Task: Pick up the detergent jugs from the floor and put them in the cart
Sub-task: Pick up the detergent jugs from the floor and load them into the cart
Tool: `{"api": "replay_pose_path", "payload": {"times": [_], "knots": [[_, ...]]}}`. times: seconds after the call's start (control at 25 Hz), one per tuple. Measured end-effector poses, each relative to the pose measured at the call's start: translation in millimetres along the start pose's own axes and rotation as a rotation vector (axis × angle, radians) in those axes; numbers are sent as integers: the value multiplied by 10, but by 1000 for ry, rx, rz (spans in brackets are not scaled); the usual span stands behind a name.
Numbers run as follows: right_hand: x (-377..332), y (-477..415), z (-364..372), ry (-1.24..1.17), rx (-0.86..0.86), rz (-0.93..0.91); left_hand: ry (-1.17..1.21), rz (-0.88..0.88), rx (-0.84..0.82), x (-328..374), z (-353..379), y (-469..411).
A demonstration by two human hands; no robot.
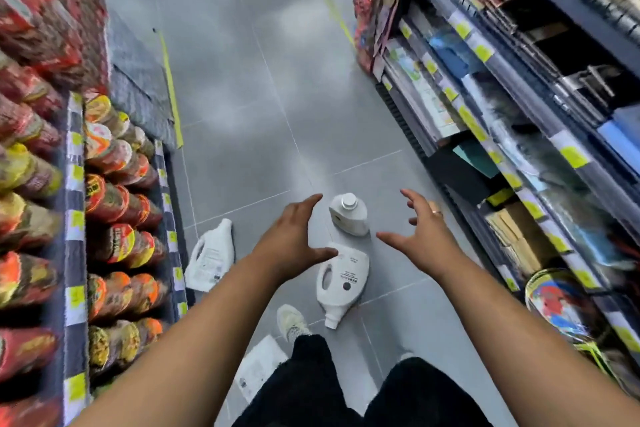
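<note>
Above the trousers (311, 385), the left hand (294, 236) and right hand (420, 232) reach empty, fingers spread, over the near jug (343, 281) lying on the floor (259, 114), the far jug (348, 215) upright beyond it, so the first pickup is probably starting and next calls for gripping the handle.

Both forearms (194, 340), which enter from the lower corners of the frame, are bare along their whole visible length. The right hand (424, 236), right of centre, wears a thin gold-toned ring (436, 212) on one finger. At bottom centre the legs are in black trousers (311, 388) with fuzzy, frayed hems, and just above the left-hand hem shows a pale cream sneaker (291, 321) with speckled laces.
</note>
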State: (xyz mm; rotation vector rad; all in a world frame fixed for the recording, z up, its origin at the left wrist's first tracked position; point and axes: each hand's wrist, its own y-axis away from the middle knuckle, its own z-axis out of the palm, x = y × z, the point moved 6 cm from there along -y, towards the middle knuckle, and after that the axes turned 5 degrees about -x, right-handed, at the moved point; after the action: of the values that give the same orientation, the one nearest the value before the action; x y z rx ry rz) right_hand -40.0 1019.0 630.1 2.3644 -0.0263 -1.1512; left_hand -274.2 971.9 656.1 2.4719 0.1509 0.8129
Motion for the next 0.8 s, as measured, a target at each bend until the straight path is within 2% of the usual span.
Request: {"api": "replay_pose_path", "payload": {"times": [0.12,0.24,0.48,0.68,0.8], "knots": [[193,-423,309,-27,41,72,-22,29,-80,-311,61,-477],[530,-900,716,-51,7,139,-21,7,-112,-704,275,-1030],[1522,-1859,1195,-1,-29,151,41,-6,-126,-1277,1232,-2275],[2597,-2614,1778,42,-74,175,-2,-22,-192,-1881,2135,-3332],[3077,-3015,2102,59,-40,157,-8,16,-145,-2137,2475,-3861]]}}
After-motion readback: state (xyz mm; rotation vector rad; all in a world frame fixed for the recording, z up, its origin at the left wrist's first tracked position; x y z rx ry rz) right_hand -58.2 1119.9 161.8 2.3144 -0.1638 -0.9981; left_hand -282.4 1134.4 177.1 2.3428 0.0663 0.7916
